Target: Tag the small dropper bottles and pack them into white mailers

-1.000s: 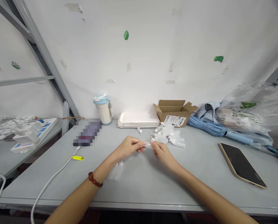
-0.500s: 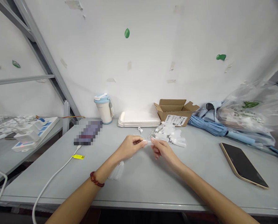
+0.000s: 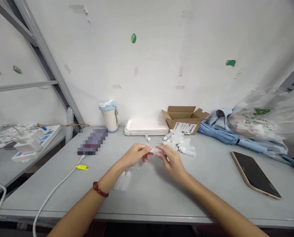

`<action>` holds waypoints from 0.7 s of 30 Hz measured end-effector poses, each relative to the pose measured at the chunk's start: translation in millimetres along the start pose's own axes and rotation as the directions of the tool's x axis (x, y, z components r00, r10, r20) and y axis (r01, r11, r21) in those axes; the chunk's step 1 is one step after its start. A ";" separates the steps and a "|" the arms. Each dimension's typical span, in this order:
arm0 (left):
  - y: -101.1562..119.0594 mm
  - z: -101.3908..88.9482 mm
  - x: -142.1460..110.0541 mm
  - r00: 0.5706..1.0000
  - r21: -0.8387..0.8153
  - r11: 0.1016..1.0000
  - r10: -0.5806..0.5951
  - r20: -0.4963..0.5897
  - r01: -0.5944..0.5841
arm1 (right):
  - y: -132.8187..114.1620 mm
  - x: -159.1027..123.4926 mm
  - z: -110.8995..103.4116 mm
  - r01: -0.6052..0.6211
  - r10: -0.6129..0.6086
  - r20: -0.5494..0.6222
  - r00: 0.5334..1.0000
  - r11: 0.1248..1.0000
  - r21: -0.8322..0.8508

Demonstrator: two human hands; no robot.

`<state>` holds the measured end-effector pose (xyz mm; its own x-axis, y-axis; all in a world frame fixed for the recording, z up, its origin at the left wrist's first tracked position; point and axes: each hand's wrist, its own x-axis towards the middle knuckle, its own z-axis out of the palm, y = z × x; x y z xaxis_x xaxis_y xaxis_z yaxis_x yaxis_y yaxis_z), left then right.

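Note:
My left hand (image 3: 136, 155) pinches a small translucent plastic tube (image 3: 154, 150) between thumb and fingertips, above the middle of the grey table (image 3: 171, 200). At the tube's right end, my right hand (image 3: 171, 161) has its thumb and index fingertip on either side of it. Below my left wrist lie a few similar tubes (image 3: 123, 181) with white strings. A pile of translucent tubes and white tags (image 3: 180, 143) sits just beyond my right hand. A small white looped piece (image 3: 147, 138) lies past my fingertips.
Along the wall stand a cup (image 3: 109, 117), a stack of white padded envelopes (image 3: 147, 126) and an open cardboard box (image 3: 183, 120). A blue umbrella (image 3: 218, 133) and plastic bag (image 3: 257, 121) lie right, beyond a phone (image 3: 255, 174). A cable (image 3: 58, 187) crosses the left side.
My right hand's fingers have loosened and spread a little around the tube's end. Both hands stay over almost the same spot. The camera view has shifted slightly.

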<state>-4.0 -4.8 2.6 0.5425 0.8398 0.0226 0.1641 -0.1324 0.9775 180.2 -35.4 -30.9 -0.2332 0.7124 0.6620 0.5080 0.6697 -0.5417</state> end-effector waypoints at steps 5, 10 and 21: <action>-4.2 3.3 0.2 0.999 0.039 0.999 0.038 0.005 -0.038 | -4.0 -0.3 -2.5 -0.165 0.162 0.053 0.985 0.984 0.060; -6.1 5.8 2.4 0.994 0.169 0.980 0.107 0.016 -0.108 | -6.7 3.3 -2.7 -0.289 0.283 0.077 0.956 0.953 0.087; -34.5 -23.8 22.6 0.997 0.170 0.985 -0.008 -0.072 0.021 | 11.2 18.6 -14.7 -0.341 0.340 -0.061 0.939 0.940 -0.009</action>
<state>-17.0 31.3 -25.6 0.4801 0.8767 0.0295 0.3129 -0.2026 0.9279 193.8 -17.7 -17.0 0.0044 0.8833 0.4688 0.5642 0.3849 -0.7304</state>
